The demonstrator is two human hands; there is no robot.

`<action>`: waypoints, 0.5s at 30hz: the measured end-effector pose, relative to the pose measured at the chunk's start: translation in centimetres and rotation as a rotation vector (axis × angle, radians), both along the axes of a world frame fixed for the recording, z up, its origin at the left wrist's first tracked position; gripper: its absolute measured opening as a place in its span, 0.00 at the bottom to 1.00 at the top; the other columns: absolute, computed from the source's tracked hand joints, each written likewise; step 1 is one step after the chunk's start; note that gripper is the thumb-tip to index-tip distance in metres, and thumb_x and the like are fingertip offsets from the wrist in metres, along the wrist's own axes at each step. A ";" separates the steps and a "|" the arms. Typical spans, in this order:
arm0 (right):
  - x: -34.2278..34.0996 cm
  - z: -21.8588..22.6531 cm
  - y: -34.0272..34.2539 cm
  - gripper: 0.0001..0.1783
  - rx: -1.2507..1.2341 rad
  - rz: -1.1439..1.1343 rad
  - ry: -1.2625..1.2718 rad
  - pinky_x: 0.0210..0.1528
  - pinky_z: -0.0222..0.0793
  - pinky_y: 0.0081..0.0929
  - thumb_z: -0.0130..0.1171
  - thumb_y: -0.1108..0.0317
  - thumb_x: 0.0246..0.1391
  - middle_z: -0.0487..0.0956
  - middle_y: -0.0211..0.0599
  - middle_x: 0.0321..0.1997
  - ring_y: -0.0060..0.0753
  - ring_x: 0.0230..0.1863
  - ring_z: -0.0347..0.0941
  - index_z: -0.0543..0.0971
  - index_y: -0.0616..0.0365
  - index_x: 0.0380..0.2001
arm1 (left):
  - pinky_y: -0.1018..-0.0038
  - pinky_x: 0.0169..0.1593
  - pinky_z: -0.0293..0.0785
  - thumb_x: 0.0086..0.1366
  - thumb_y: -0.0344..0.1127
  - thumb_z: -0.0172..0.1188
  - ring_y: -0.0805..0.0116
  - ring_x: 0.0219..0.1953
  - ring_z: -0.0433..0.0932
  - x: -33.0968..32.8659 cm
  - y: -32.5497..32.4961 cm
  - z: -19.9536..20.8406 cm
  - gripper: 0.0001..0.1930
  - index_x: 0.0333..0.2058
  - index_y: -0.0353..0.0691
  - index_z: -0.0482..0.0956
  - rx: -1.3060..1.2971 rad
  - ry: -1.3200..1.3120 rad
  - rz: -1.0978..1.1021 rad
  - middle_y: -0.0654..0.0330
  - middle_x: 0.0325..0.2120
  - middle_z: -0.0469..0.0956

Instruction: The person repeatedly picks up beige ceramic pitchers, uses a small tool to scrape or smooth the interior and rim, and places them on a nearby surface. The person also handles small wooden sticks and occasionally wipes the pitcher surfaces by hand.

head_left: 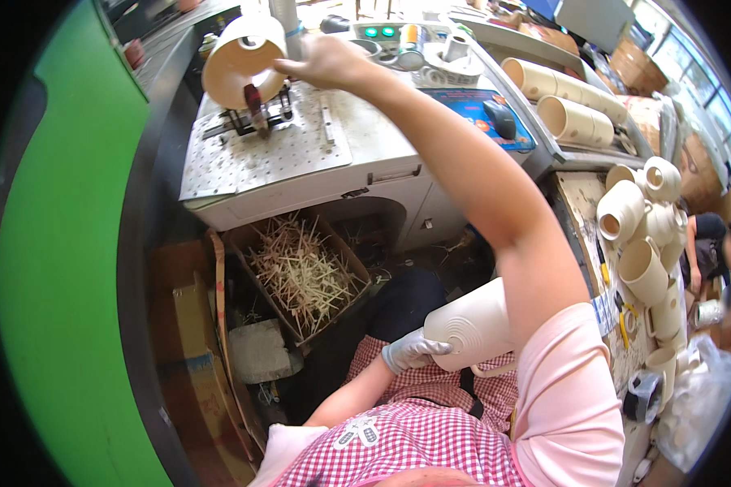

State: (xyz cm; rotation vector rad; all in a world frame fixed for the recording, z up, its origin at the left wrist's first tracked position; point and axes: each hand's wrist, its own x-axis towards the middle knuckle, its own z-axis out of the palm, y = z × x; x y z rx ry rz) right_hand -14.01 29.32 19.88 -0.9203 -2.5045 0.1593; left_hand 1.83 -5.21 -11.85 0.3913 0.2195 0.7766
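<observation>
My left hand (415,352), in a pale glove, is closed on a cream pitcher (471,325) lying sideways over my lap. Concentric rings mark its near end, and a looped handle shows beneath it. My bare right hand (329,62) reaches far forward, slightly blurred, with thumb and fingers apart. Its thumb tip is at the right rim of another cream cylindrical vessel (227,71), whose open mouth faces me; whether they touch I cannot tell. That vessel rests on a small black metal fixture (260,118) with a dark red part in front.
The fixture stands on a perforated metal plate (260,162). Right of it are a blue mat (463,109) and a black mouse (500,119). A carton of thin sticks (300,276) sits below. Several cream pitchers (646,272) and pliers (625,318) crowd the right bench; a person sits beyond.
</observation>
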 end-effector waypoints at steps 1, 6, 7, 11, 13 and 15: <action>-2.3 0.1 1.1 0.48 -0.012 0.028 0.004 0.48 0.79 0.43 0.52 0.23 0.59 0.86 0.55 0.41 0.51 0.44 0.84 0.83 0.66 0.45 | 0.65 0.65 0.71 0.64 0.29 0.71 0.64 0.60 0.77 -0.1 -0.2 0.0 0.32 0.65 0.36 0.71 -0.011 -0.011 0.014 0.57 0.58 0.79; -7.7 -0.3 4.7 0.07 0.241 -0.081 0.013 0.45 0.82 0.41 0.64 0.65 0.51 0.87 0.46 0.39 0.51 0.42 0.85 0.89 0.50 0.31 | 0.65 0.65 0.71 0.63 0.29 0.71 0.65 0.60 0.77 -0.9 -0.2 0.7 0.32 0.65 0.36 0.71 -0.003 0.086 -0.014 0.58 0.58 0.79; -6.9 -0.2 5.4 0.09 0.101 -0.106 0.209 0.47 0.82 0.42 0.66 0.63 0.50 0.86 0.51 0.38 0.54 0.43 0.84 0.89 0.54 0.31 | 0.64 0.65 0.71 0.63 0.28 0.70 0.64 0.61 0.76 -0.9 -0.1 1.0 0.32 0.66 0.36 0.71 -0.012 0.055 0.005 0.58 0.59 0.78; 5.5 0.3 8.0 0.10 0.119 -0.152 0.444 0.43 0.81 0.39 0.72 0.59 0.49 0.86 0.45 0.31 0.43 0.38 0.86 0.89 0.54 0.28 | 0.63 0.68 0.67 0.59 0.31 0.73 0.61 0.63 0.74 -1.2 -0.1 1.9 0.41 0.70 0.35 0.64 -0.093 0.057 0.006 0.56 0.61 0.75; 16.3 0.8 8.9 0.10 0.220 -0.263 0.186 0.28 0.76 0.29 0.67 0.59 0.58 0.86 0.30 0.25 0.23 0.26 0.83 0.90 0.49 0.28 | 0.63 0.69 0.66 0.58 0.32 0.74 0.61 0.64 0.72 -1.3 -0.1 2.1 0.43 0.70 0.35 0.63 -0.088 0.068 0.009 0.56 0.62 0.74; 28.4 1.2 8.8 0.13 -0.301 -0.490 0.456 0.40 0.77 0.46 0.59 0.62 0.64 0.86 0.45 0.37 0.46 0.35 0.81 0.84 0.56 0.45 | 0.60 0.68 0.68 0.57 0.30 0.75 0.59 0.64 0.73 -1.3 0.1 2.3 0.43 0.70 0.35 0.64 -0.122 0.065 0.023 0.55 0.63 0.74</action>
